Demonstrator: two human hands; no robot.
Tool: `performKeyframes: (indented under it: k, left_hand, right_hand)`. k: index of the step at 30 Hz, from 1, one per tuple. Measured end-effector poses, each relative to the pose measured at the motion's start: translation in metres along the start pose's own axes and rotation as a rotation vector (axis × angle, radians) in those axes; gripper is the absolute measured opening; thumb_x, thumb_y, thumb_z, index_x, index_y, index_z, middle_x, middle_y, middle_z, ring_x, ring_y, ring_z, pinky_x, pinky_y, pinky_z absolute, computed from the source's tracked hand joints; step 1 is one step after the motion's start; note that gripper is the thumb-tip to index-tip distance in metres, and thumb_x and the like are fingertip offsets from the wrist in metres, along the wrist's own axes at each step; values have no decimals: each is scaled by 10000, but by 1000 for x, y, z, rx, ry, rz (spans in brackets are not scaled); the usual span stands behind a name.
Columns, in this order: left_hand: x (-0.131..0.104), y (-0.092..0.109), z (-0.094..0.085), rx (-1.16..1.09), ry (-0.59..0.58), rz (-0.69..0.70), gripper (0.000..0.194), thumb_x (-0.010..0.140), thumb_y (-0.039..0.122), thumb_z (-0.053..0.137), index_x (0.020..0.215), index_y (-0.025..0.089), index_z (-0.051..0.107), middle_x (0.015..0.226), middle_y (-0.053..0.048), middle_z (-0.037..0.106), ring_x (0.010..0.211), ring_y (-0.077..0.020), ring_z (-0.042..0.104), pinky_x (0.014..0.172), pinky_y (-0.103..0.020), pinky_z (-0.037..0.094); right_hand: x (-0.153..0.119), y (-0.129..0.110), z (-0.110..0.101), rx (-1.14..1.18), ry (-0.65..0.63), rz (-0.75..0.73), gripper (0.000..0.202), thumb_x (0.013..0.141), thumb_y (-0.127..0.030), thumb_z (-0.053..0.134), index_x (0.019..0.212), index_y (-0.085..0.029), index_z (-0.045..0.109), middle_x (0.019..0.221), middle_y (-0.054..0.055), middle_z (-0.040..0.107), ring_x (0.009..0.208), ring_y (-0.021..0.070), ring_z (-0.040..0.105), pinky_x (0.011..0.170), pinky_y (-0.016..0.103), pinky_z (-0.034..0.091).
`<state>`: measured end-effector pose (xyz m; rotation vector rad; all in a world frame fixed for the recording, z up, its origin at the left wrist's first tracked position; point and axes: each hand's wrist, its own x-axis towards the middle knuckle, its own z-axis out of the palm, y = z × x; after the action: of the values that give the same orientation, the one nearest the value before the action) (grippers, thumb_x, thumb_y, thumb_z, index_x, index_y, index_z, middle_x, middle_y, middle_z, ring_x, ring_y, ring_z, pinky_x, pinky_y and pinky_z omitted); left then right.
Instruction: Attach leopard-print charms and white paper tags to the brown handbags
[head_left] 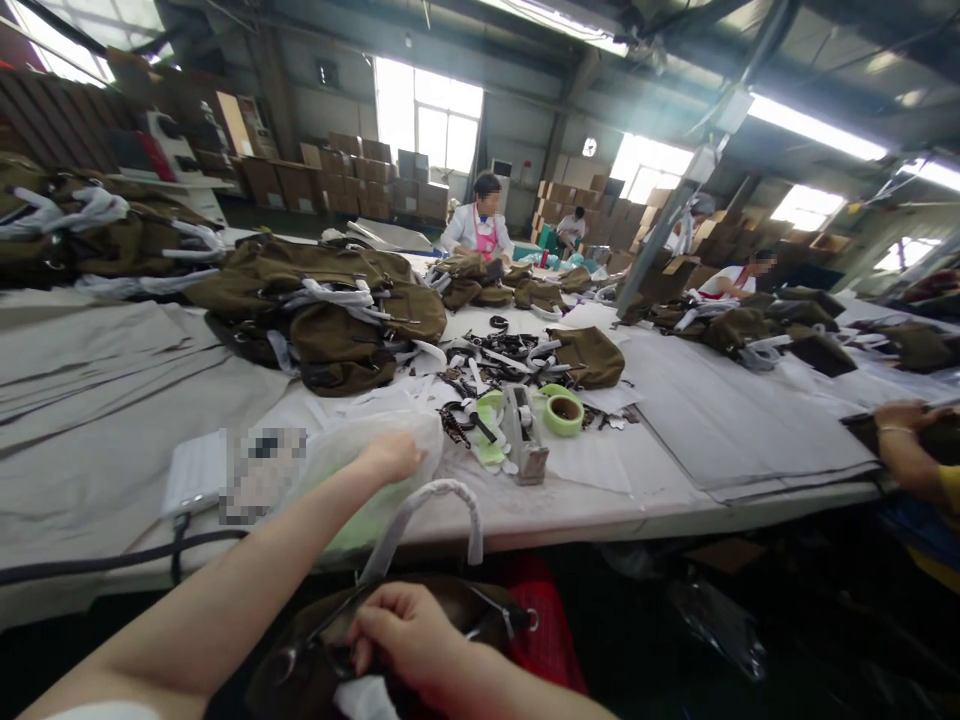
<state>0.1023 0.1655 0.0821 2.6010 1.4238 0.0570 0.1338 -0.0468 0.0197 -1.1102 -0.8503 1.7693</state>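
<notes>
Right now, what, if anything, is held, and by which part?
The right grip holds the brown bag near its top; whether the left grip holds translucent plastic is unclear.

A bag is before the near edge of a surface; on it, a tape dispenser, tape roll just right, small parts behind, piled bags left.

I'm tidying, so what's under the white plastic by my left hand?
Something pale green shows through the white plastic; I can't tell what. Whatever lies beneath your left hand is covered.
</notes>
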Motion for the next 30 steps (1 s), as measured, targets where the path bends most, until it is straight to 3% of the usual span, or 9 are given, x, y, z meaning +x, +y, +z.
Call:
performKeyframes:
  k: [3,6,10,14,18,22,26,30]
  left_hand:
    - [7,23,-14,46,118,65,401,927,338,386,993,92,695,1059,-227,675,1045,-336,632,893,-433,478]
    - [21,51,-21,53,166,166,379,949,355,383,1103,141,656,1181,-169,629,1155,-292,572,972,-387,445]
    - [56,75,-17,68,104,166,302,923,334,511,1065,114,661,1171,-167,627,1160,-288,561,986,-406,452]
    - [91,85,-3,73,-49,85,325,919,366,582,1151,140,610,1209,-109,615,1109,-248,590,955,-475,491]
    - [107,86,15,28,-227,-23,349,902,350,619,1190,154,589,1201,-98,614,1042,-230,620,884,-445,541]
    - [112,72,21,-113,-265,-112,347,903,346,619,1196,164,585,1209,-95,610,1047,-230,619,881,-440,542]
    - [114,54,6,-371,-189,-155,309,910,357,607,1147,159,608,1165,-80,629,1004,-218,629,857,-422,552]
    - [107,43,-22,-697,-58,-158,280,919,353,589,1059,119,652,966,-58,694,802,-165,659,709,-314,554]
  right_hand:
    - [-1,2,-2,-16,-3,-5,404,763,-541,685,734,-140,641,544,-20,572,433,68,389,471,213,246]
    - [-3,2,-3,-9,-16,-43,450,739,-581,703,725,-134,651,547,-17,572,451,75,427,483,212,271]
    - [-5,3,-3,34,-34,-75,491,705,-620,716,717,-133,659,538,-20,562,482,84,474,544,218,346]
    - [-4,6,-4,25,-24,-50,485,704,-620,716,728,-137,673,545,-19,566,482,84,468,546,221,348]
    - [-1,5,-8,-9,-26,-17,475,701,-616,718,722,-143,682,543,-17,570,462,85,452,518,223,328]
    - [1,6,-13,4,-18,-1,501,677,-645,721,716,-147,679,535,-16,572,457,87,448,514,223,327]
    - [5,14,-16,18,14,-58,495,689,-634,722,725,-142,677,545,-10,586,466,87,456,531,225,344]
    - [6,15,-15,24,6,-114,458,711,-595,719,715,-140,668,525,-17,570,458,85,457,540,227,357]
